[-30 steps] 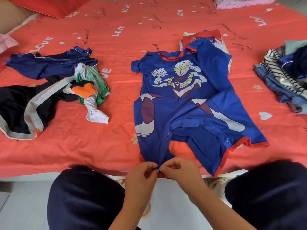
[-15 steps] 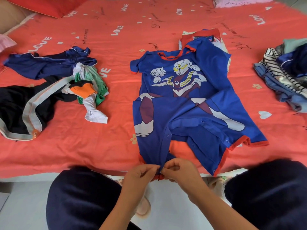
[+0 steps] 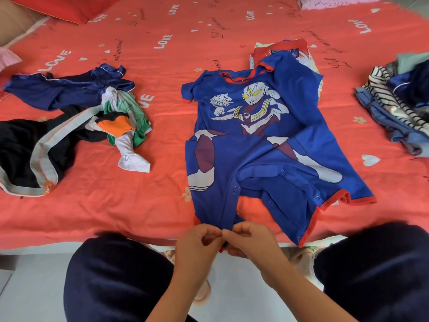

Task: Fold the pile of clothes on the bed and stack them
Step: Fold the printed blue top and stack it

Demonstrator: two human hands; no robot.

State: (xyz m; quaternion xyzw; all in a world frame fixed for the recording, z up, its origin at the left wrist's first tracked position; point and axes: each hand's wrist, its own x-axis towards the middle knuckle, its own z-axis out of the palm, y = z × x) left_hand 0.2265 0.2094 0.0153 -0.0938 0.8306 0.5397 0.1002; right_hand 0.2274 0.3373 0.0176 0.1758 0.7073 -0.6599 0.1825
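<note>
— What does the head view show?

— A blue romper (image 3: 255,140) lies spread on the bed (image 3: 144,205) near its front edge, legs towards the person. The left hand (image 3: 197,242) and right hand (image 3: 250,240) meet at the bottom hem. Each grip is pinched on the fabric of the left leg.

— Any writing?

— "ULTRA HEROES" in a white burst on the chest, beside a printed masked hero. The coral sheet (image 3: 209,26) repeats "LOVE" in white among small hearts. There's dark script too, but it's too fine to read.

— And the other clothes?

— A loose heap (image 3: 69,117) lies to the left, in navy, black with a grey band, and green and white. A stack (image 3: 394,112) with stripes and denim sits at the right edge. A folded red-trimmed garment (image 3: 281,51) lies just behind the romper's collar.

— The room?

— A red pillow (image 3: 65,5) is at the far left, with pale floor (image 3: 27,287) below the bed edge.
</note>
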